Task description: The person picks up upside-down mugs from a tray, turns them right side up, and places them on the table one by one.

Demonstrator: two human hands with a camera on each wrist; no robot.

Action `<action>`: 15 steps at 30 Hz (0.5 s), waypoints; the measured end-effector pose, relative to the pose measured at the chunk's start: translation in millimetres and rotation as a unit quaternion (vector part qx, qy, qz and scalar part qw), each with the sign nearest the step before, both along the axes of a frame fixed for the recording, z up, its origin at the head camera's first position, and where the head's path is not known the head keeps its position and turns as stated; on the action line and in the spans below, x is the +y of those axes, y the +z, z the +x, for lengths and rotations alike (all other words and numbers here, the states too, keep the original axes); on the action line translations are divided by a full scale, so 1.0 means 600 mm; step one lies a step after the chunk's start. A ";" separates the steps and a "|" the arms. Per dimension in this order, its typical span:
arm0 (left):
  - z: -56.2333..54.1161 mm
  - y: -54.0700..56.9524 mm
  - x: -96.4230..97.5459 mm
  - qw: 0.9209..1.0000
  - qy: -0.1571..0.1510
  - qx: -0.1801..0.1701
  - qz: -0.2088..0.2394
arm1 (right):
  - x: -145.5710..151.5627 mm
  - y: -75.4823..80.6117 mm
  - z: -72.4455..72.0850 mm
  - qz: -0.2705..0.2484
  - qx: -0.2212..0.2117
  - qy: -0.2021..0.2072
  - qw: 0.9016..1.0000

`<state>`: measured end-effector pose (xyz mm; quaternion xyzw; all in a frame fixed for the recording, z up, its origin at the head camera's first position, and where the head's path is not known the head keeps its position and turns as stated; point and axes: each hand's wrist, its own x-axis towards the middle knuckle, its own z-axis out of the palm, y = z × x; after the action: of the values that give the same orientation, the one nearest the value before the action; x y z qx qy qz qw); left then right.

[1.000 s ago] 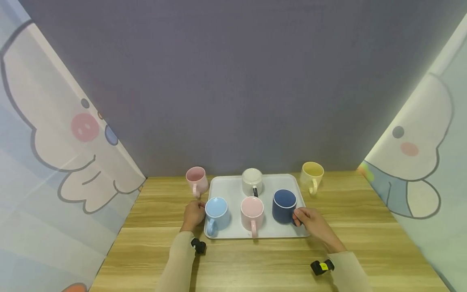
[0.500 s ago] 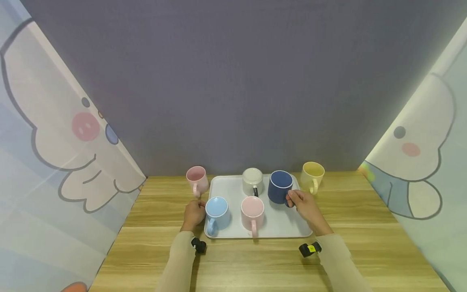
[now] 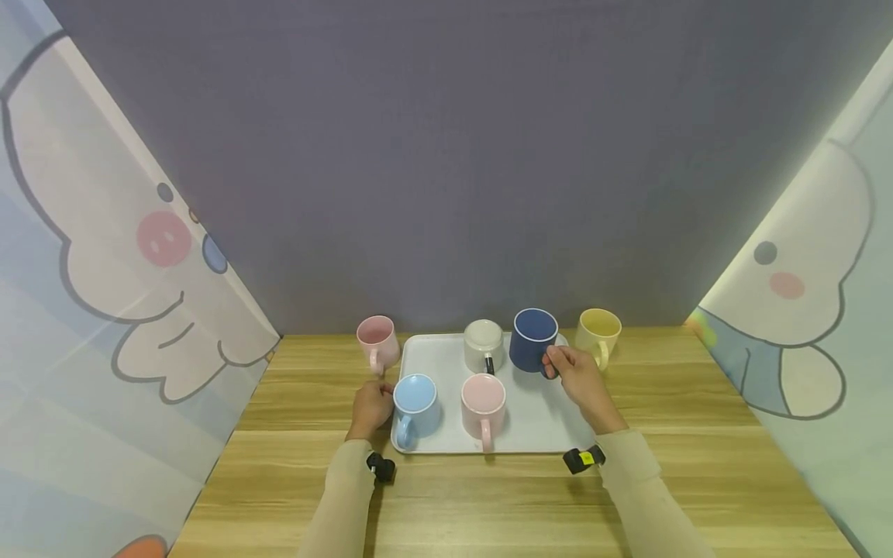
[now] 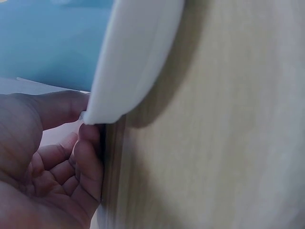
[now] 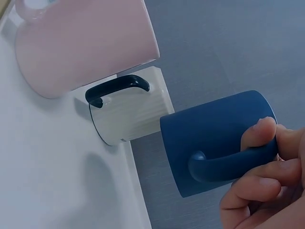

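The dark blue mug, gripped by its handle in the right hand above the far side of the tray while the left hand pinches the rim, could clip the white mug or yellow mug if swung sideways

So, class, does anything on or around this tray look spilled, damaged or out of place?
Nothing looks spilled or broken. One mild oddity: the white mug on the tray has a black handle, while the pink mug in front of it has a matching one.
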<state>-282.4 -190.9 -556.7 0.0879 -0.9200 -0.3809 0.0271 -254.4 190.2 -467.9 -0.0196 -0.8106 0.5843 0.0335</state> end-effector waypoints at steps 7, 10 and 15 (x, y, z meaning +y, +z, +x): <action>0.001 0.003 0.001 1.000 0.000 0.002 0.004 | 0.000 0.007 0.001 -0.004 -0.006 0.000 1.000; 0.002 0.003 0.002 1.000 0.001 0.003 0.005 | 0.001 0.008 0.001 -0.014 -0.008 -0.001 1.000; 0.002 0.003 0.002 1.000 0.004 0.001 -0.001 | 0.000 0.007 0.004 -0.077 -0.017 0.007 0.997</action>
<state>-281.0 -189.7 -555.0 0.0907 -0.9200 -0.3801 0.0299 -252.1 190.3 -463.6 -0.0262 -0.7640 0.6445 0.0142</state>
